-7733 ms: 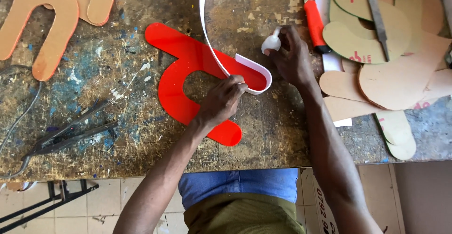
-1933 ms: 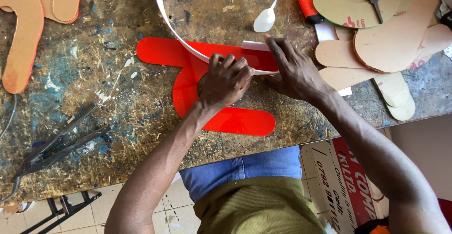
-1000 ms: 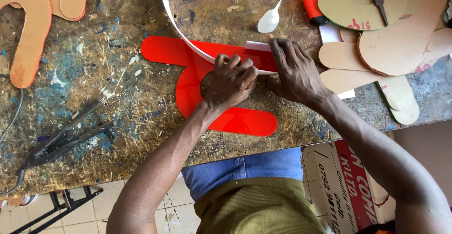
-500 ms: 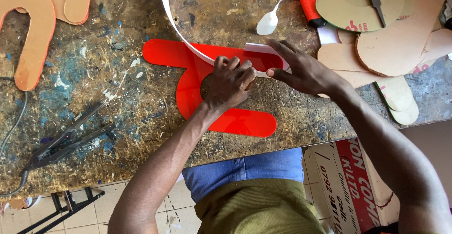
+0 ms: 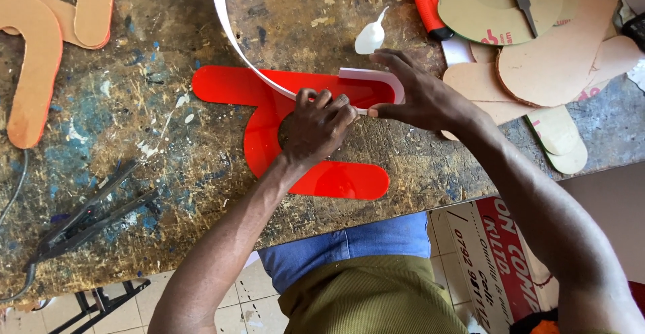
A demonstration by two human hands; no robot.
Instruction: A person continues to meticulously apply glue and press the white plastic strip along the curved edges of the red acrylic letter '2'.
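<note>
A red acrylic cut-out shape (image 5: 269,129) lies flat on the scarred wooden workbench (image 5: 134,173). A long white plastic strip (image 5: 232,45) stands on edge, curves down from the top and bends around the shape's upper right lobe. My left hand (image 5: 316,126) rests on the red shape and presses the strip's lower edge with its fingertips. Just to the right, my right hand (image 5: 416,96) pinches the strip's end where it wraps the lobe.
A small white plastic spoon (image 5: 371,37) lies just above my right hand. A red-handled knife (image 5: 426,2) and stacked tan cut-outs (image 5: 557,59) fill the top right. More tan shapes (image 5: 40,59) lie top left. A dark tool with a cable (image 5: 87,216) sits lower left.
The strip's end now wraps more closely around the red lobe. My right hand has slid slightly right along the strip. My left hand stays pressed on the shape.
</note>
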